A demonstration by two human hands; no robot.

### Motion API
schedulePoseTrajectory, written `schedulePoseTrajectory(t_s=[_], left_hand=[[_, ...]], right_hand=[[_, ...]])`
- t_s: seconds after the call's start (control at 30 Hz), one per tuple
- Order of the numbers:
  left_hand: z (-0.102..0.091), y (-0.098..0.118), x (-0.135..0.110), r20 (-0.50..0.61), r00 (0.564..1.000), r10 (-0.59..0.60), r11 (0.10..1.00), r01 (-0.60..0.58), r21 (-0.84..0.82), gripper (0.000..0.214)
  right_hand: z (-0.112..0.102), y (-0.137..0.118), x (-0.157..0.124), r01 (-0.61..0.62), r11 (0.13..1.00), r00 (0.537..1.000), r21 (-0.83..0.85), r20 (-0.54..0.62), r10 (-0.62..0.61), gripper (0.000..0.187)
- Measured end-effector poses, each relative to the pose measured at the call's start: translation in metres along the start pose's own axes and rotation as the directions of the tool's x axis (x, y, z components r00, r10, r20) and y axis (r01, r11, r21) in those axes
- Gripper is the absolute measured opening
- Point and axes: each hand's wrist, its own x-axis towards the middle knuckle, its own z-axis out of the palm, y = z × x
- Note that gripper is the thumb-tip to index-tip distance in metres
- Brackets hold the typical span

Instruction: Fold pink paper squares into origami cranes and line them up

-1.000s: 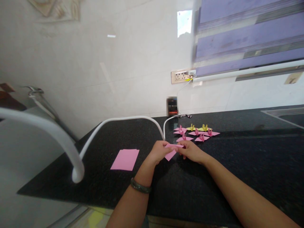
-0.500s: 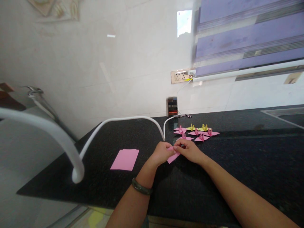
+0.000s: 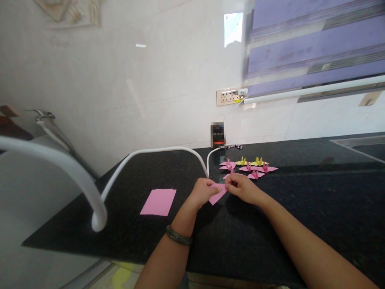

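Note:
Between my hands is a small folded piece of pink paper (image 3: 218,194), held a little above the dark countertop. My left hand (image 3: 202,192) grips its left side, thumb lying across the top. At the right corner, my right hand (image 3: 243,188) pinches the paper between thumb and fingertips. Just beyond my hands stand several folded paper cranes, among them a pink crane (image 3: 255,174) and a yellow crane (image 3: 259,161); my right hand partly covers the nearest pink one. Left of my arms lies a stack of pink paper sheets (image 3: 158,202).
A white bent tube stand (image 3: 180,149) arches over the black countertop (image 3: 120,237) on the left. Against the wall leans a phone-like device (image 3: 217,135) with a blurred screen, its cable running toward a wall socket (image 3: 231,96). A sink edge (image 3: 345,143) shows at far right.
My right hand has shifted slightly right, apart from my left, so more of the pink paper shows. The paper and my left hand have moved slightly left.

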Motion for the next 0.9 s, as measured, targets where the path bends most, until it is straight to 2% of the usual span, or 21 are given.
schedulePoseTrajectory(t_s=[0.1,0.2,0.3,0.4,0.47,0.9], left_hand=[[-0.004,0.001,0.001,-0.011,1.0,-0.023,0.997,0.023,-0.068,0.031],[-0.004,0.0,0.002,-0.004,0.999,-0.036,0.99,0.035,-0.133,0.031],[-0.003,0.0,0.002,-0.003,1.0,-0.026,0.981,0.025,-0.194,0.032],[-0.002,0.0,0.001,-0.006,1.0,-0.017,0.979,0.016,-0.204,0.032],[-0.001,0.001,0.001,-0.004,1.0,-0.016,0.981,0.015,-0.193,0.031],[0.001,0.005,0.004,-0.067,0.998,0.002,0.982,-0.015,-0.187,0.031]], right_hand=[[-0.011,0.006,0.001,-0.011,1.0,1.0,0.0,0.001,0.011,0.01],[-0.016,0.009,0.002,-0.039,0.998,0.997,0.043,-0.071,0.042,0.014],[-0.01,0.005,0.003,-0.087,0.986,0.988,0.144,-0.116,0.104,0.018],[0.004,0.0,0.002,-0.137,0.954,0.989,0.268,-0.025,0.149,0.023],[0.011,-0.002,0.001,-0.156,0.938,0.986,0.31,-0.015,0.169,0.024],[0.015,0.001,0.001,-0.198,0.925,0.97,0.325,-0.069,0.232,0.028]])
